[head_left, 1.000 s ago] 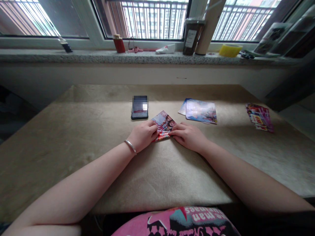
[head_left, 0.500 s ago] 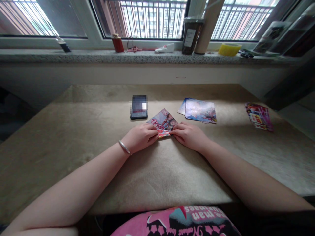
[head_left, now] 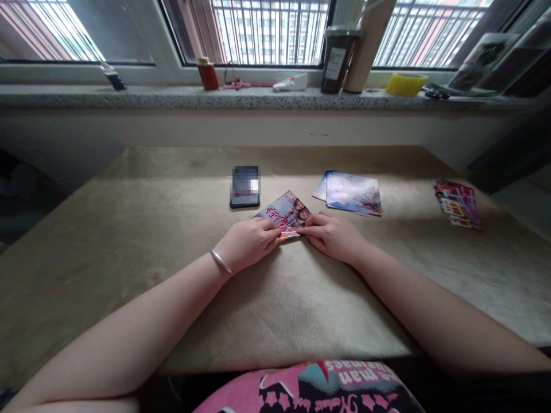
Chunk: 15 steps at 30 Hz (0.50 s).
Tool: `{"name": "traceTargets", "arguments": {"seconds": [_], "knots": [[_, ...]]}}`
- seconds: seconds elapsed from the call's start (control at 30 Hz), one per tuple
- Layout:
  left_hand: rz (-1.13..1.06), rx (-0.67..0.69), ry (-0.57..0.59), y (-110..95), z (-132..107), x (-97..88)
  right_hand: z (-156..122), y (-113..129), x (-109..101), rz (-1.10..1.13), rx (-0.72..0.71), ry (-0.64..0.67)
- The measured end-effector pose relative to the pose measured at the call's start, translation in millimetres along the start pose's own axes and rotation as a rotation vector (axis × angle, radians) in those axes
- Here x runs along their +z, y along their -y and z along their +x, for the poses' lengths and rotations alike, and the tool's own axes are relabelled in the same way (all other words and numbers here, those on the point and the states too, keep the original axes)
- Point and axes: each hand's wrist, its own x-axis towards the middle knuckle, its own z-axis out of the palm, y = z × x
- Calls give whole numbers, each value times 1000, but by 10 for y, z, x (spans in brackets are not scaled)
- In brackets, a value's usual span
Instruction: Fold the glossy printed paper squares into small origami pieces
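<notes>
A sheet of printed paper [head_left: 289, 209] with red lettering and pictured figures lies on the table, one corner pointing away from me. Its near edge is folded over into a narrow red and white strip. My left hand [head_left: 247, 242] grips the left end of that fold, a silver bangle on the wrist. At the right end, the fingers of my right hand [head_left: 333, 234] are closed on the same fold. Both thumbs are largely hidden. Just beyond my left hand sits a phone [head_left: 245, 192], its screen blurred out.
Past my right hand lie glossy printed sheets [head_left: 355, 192], overlapping. Several red and purple printed pieces [head_left: 458, 205] are fanned at the table's right side. On the windowsill [head_left: 163, 100] stand a red lighter [head_left: 208, 76], a dark labelled container [head_left: 338, 60] and a yellow tape roll [head_left: 406, 84].
Both hands stay on the folded edge of the paper, with only slight finger movement. The whole view has shifted a little.
</notes>
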Motion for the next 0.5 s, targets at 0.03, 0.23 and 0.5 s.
{"name": "traceTargets", "arguments": {"seconds": [0.03, 0.23, 0.5], "knots": [[3, -1, -1, -1, 0, 0, -3, -2, 4, 1, 1, -3], [8, -14, 19, -22, 7, -28, -5, -9, 13, -6, 5, -7], [40, -28, 65, -43, 19, -45, 9, 1, 18, 5, 26, -6]]}}
